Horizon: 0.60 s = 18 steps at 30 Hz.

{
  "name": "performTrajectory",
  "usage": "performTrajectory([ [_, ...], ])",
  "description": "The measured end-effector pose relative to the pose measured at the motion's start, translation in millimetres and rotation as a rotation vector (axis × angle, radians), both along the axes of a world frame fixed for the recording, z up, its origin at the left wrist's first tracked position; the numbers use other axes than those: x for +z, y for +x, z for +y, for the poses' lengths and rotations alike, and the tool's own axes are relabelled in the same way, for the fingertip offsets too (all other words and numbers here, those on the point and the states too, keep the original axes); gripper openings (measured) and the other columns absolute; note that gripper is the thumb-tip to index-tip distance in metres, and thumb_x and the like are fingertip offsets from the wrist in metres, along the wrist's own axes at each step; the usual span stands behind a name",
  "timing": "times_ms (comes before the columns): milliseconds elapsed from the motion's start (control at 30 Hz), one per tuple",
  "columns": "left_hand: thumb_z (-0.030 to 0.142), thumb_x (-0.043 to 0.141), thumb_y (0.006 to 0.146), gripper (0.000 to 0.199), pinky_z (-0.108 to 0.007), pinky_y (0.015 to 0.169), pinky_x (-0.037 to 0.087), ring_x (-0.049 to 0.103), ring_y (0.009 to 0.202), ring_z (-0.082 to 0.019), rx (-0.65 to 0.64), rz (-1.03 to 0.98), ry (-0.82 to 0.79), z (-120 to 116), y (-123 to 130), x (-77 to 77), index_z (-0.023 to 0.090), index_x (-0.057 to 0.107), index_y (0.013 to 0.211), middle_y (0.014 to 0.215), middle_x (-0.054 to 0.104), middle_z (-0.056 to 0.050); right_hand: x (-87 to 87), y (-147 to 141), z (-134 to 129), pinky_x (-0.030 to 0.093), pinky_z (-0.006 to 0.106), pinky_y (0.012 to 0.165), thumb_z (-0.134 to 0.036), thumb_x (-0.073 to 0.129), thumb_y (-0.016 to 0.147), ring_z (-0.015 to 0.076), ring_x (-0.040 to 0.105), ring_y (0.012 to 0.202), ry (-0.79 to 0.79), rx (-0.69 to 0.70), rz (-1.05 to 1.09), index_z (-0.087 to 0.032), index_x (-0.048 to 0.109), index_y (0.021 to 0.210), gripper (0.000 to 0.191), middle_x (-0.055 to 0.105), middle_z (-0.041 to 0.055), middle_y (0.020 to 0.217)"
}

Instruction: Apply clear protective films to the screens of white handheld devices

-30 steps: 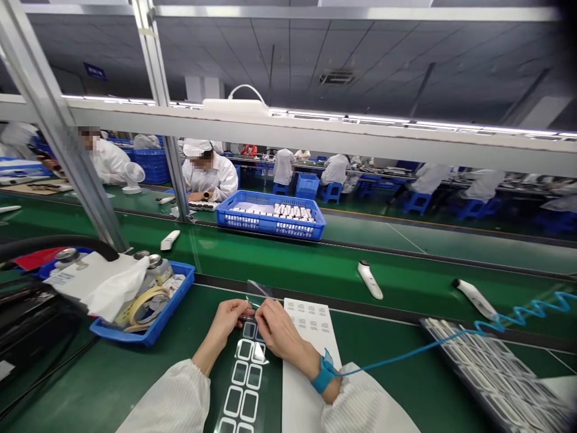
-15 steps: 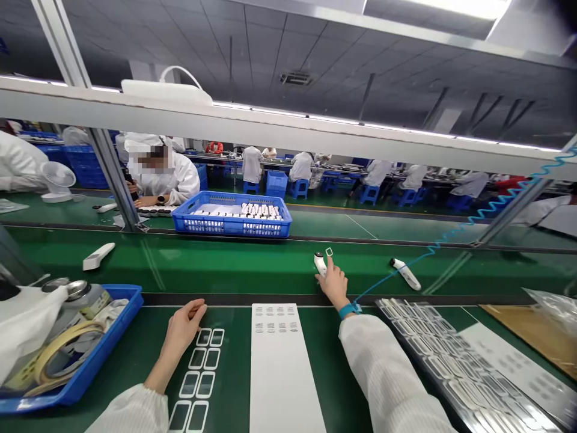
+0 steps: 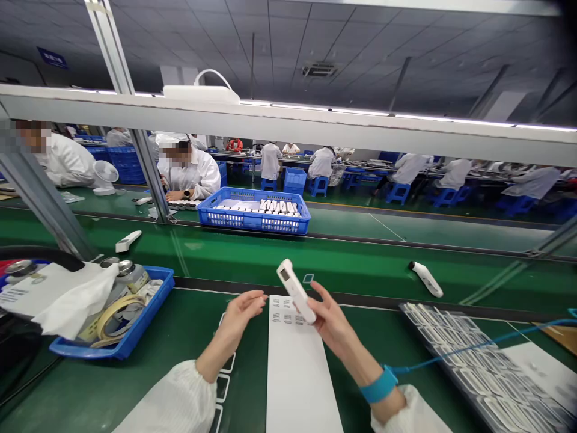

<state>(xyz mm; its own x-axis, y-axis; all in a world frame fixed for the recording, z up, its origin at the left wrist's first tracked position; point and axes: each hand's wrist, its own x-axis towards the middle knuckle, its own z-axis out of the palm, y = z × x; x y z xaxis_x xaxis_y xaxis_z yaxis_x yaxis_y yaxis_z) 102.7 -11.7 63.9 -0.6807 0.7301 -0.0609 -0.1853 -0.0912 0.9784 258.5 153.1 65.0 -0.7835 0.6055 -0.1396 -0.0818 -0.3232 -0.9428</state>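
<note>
A white handheld device (image 3: 295, 291) with a small dark display is in my right hand (image 3: 332, 320), tilted above the far end of a white sheet (image 3: 300, 379). A small square frame (image 3: 308, 278) shows by the raised index finger of that hand. My left hand (image 3: 238, 322) is held left of the sheet, fingers pressed together near the thumb; whether anything is between them I cannot make out. Under and beside my left wrist, several white-edged rectangular frames (image 3: 222, 388) lie on the green bench, partly hidden by the arm and sleeve.
A blue tray (image 3: 155, 317) with tape and cans stands left. Rows of frames (image 3: 469, 355) lie right. Two more devices (image 3: 128, 241) (image 3: 426, 279) rest on the green belt (image 3: 360, 264). Beyond it are a blue basket (image 3: 255, 225) and a person (image 3: 192, 171).
My right hand has lifted the white device off the belt and brought it nearer, over the sheet. My left hand has risen and moved right, towards the sheet. The view has shifted left.
</note>
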Motion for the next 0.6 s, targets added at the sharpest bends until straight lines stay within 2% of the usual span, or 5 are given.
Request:
performTrajectory([
  [67,0.04,0.074,0.069,0.047,-0.035,0.09,0.047,0.062,0.1,-0.024,-0.148,-0.115,0.132,6.4,23.0,9.7,0.014,0.062,0.107,0.104,0.069,-0.011,-0.8,2.3,-35.3,0.051,0.034,0.072,-0.041,0.076,0.071,0.0238,0.068,0.082,-0.07,0.071,0.035,-0.02,0.024,0.139,0.088,0.07,0.0071,0.091],
  [167,0.038,0.075,0.069,0.043,-0.032,0.083,0.048,0.063,0.09,-0.021,-0.133,-0.193,0.166,7.6,43.0,13.2,0.014,0.061,0.101,0.093,0.069,-0.009,-6.6,0.4,-57.1,0.049,0.029,0.064,-0.045,0.078,0.067,0.0202,0.066,0.07,0.051,0.097,0.04,-0.019,0.025,0.136,0.091,0.069,0.0021,0.074],
  [367,0.041,0.076,0.066,0.044,-0.025,0.055,0.046,0.053,0.052,-0.011,-0.067,-0.25,0.043,-5.9,43.8,-1.1,0.017,0.055,0.096,0.059,0.057,0.004,-6.0,-8.7,-31.5,0.042,0.023,0.051,-0.054,0.067,0.075,0.0117,0.051,0.049,0.36,-0.097,0.01,-0.018,0.051,0.092,0.043,0.059,-0.0011,0.055],
  [467,0.051,0.067,0.073,0.038,-0.02,0.043,0.035,0.043,0.042,-0.008,-0.105,-0.281,0.059,-9.9,42.9,-7.8,0.017,0.054,0.085,0.053,0.052,0.005,-0.8,-13.6,-21.4,0.037,0.022,0.047,-0.053,0.064,0.077,0.0092,0.045,0.047,0.423,-0.096,0.005,-0.017,0.053,0.077,0.037,0.052,-0.0026,0.052],
  [600,0.063,0.046,0.082,0.05,-0.022,0.042,0.033,0.044,0.039,-0.009,-0.158,-0.384,0.076,-11.4,45.5,-15.2,0.014,0.057,0.08,0.049,0.052,0.001,3.2,-19.3,-20.4,0.03,0.02,0.042,-0.052,0.061,0.08,0.0074,0.038,0.043,0.47,-0.067,-0.001,-0.017,0.053,0.075,0.036,0.046,-0.0044,0.05],
])
